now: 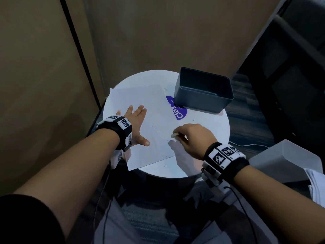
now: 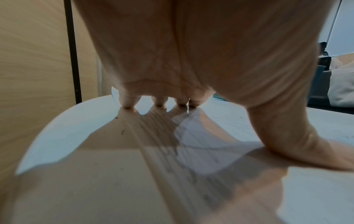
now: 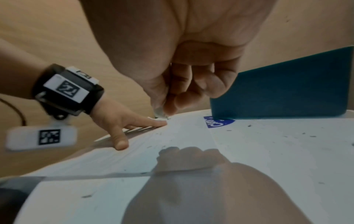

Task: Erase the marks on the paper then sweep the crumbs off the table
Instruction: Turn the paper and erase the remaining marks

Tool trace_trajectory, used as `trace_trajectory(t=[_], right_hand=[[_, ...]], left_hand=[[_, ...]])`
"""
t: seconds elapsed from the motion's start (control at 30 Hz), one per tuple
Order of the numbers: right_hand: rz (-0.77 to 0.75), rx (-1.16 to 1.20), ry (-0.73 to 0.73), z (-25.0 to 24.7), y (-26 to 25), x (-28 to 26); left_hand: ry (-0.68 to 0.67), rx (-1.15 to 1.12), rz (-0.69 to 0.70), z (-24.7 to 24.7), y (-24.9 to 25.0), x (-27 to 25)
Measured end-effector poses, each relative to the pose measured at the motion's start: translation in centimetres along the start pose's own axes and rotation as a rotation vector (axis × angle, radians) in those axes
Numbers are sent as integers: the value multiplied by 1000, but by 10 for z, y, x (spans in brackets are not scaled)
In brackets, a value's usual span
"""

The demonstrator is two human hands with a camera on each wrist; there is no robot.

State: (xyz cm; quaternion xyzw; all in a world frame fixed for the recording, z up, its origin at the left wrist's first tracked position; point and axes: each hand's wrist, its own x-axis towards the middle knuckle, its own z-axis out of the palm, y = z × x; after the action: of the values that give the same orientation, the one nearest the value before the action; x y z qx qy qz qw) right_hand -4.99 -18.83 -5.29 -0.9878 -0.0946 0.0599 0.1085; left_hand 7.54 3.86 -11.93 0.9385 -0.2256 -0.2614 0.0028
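Observation:
A white sheet of paper [image 1: 151, 124] lies on the small round white table [image 1: 211, 131], its corners hanging over the left and near edges. My left hand [image 1: 136, 124] presses flat on the paper's left part, fingers spread and straight [image 2: 160, 103]. My right hand [image 1: 190, 138] pinches a small pale eraser [image 1: 175, 134] between thumb and fingers, its tip down on the paper [image 3: 161, 114]. Small dark eraser crumbs [image 1: 155, 127] dot the paper and the tabletop [image 3: 287, 134].
A dark grey open bin [image 1: 204, 90] stands at the table's far right, partly on a purple round sticker [image 1: 177, 110]. Tan panel walls close in behind and left. A light grey box [image 1: 284, 161] with papers is at the right.

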Motion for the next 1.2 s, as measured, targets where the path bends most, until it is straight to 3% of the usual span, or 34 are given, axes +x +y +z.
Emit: trace_trajectory(t=[0.17,0.53,0.67,0.73,0.87,1.0,1.03,1.13,1.2], right_hand=[[44,-47,-85,9,-7,5],[-222,-354,-380,10,-25,11],[-154,-211,-178,-6,-16,21],[-126,-161,-150,-2,-17,26],[-111,-131,-225,20,-10,16],[-85,-85,-347,13,4,-6],[-67,-56,-327,7,7,-8],[-26,-3,-71,-12,18,6],[-10,-14,-12,-18,17,21]], left_hand=[[2,-2,-26,8,10,-6],[3,5,-50,10,15,-15],[16,11,-39,7,18,-12],[8,14,-42,9,18,-12],[8,6,-27,11,15,-10],[2,-10,-22,12,12,-9],[-5,-11,-26,12,11,-9],[-28,-9,-29,10,11,-7],[-28,-11,-26,10,13,-8]])
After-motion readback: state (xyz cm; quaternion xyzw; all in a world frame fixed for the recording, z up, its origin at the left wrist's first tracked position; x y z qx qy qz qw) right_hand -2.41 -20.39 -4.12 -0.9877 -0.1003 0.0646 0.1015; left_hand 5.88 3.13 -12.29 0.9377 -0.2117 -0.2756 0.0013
